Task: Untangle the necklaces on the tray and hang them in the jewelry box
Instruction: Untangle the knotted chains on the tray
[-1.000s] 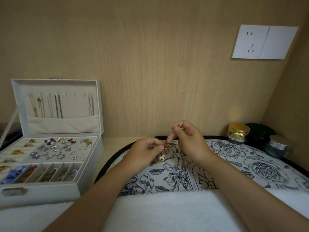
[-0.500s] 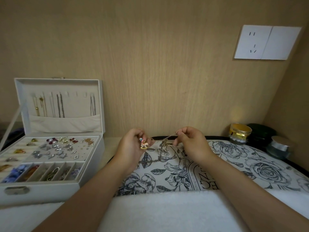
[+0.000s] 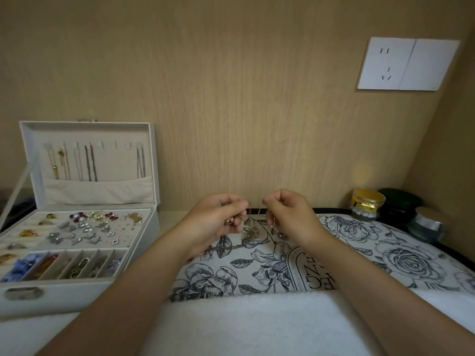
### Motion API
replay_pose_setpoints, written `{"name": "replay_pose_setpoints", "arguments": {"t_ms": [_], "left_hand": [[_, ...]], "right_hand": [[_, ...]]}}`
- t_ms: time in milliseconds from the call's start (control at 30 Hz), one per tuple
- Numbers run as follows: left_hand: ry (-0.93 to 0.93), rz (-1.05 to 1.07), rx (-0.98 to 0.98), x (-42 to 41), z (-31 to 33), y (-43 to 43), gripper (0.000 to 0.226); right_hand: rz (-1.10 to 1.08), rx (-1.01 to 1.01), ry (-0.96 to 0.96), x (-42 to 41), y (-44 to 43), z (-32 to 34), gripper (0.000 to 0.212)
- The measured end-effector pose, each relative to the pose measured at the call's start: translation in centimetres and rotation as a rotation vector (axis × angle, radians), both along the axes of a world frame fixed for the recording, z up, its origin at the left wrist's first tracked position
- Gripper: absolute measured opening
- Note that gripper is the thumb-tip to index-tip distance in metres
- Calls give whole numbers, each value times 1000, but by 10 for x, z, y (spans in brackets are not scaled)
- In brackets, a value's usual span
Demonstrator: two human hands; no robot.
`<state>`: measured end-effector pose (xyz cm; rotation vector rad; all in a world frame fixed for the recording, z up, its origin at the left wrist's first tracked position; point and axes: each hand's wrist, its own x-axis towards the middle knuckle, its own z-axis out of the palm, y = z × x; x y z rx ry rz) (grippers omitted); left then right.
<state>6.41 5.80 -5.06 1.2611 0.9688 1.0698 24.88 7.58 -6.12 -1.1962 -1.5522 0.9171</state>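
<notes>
jewelry box (image 3: 77, 296): several hung necklaces (image 3: 90, 163) | I see left hand (image 3: 218, 223), right hand (image 3: 291, 218) pinching tangled chain (image 3: 250, 230) over tray (image 3: 401, 255) | untangling, hanging remain

Only readable text: big serif lettering (image 3: 317, 277) printed on the tray (image 3: 385, 253), seen rotated. Letters Z, G, E are legible; the towel (image 3: 244, 325) cuts off the rest. Nothing else legible.

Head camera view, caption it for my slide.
Left hand and right hand pinch a thin chain necklace over the round floral-print tray, white jewelry box open alongside.
</notes>
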Motion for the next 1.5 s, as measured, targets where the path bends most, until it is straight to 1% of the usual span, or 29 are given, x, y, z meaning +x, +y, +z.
{"name": "replay_pose_setpoints", "arguments": {"t_ms": [33,100,200,233,300,333,400,467,567,633,700,767,833,933,1000,1100,1200,1333,1400,1500], "left_hand": [[23,-42,-20,2,2,-1,13],[-34,-129,-74,8,6,-4,23],[-116,-164,-114,10,8,-4,46],[-144,-152,-115,9,7,-3,52],[-219,-126,-138,7,7,-1,56],[-276,-120,-166,6,6,0,56],[-396,-131,-233,5,7,-1,56],[-432,-140,-256,5,6,0,58],[-310,-127,-217,3,4,2,53],[-181,-117,-183,3,4,1,47],[73,-45,-91,4,5,-3,37],[322,75,45,6,1,-4,34],[432,116,165,7,-3,-4,38],[434,62,224,12,-6,-1,33],[394,73,185,12,-7,1,28],[346,46,105,8,-11,3,25],[373,-18,53,4,-12,2,21],[357,-86,22,9,-16,1,18],[371,-62,55,12,-19,1,18],[409,37,107,11,-21,4,14]], "right_hand": [[24,-6,23,-1,-1,2,21],[46,-15,55,-3,-2,7,26],[62,-24,52,-2,-2,9,30],[88,-22,33,0,-3,9,28],[168,2,-35,2,-4,9,22],[196,21,-87,4,-4,9,24],[199,59,-210,5,-6,9,37],[175,98,-242,4,-8,9,38],[167,118,-171,7,-5,8,20],[175,93,-95,9,-3,6,11],[181,52,-55,9,-2,4,11],[196,33,-78,10,-2,7,14],[230,44,-85,10,-4,11,15],[263,87,-116,8,-5,13,20],[242,123,-159,8,-3,12,25],[197,144,-230,7,-1,8,26],[175,168,-254,5,-1,7,32],[153,167,-256,8,1,6,28],[138,182,-279,8,0,5,26],[106,237,-337,6,-3,4,25]]}}
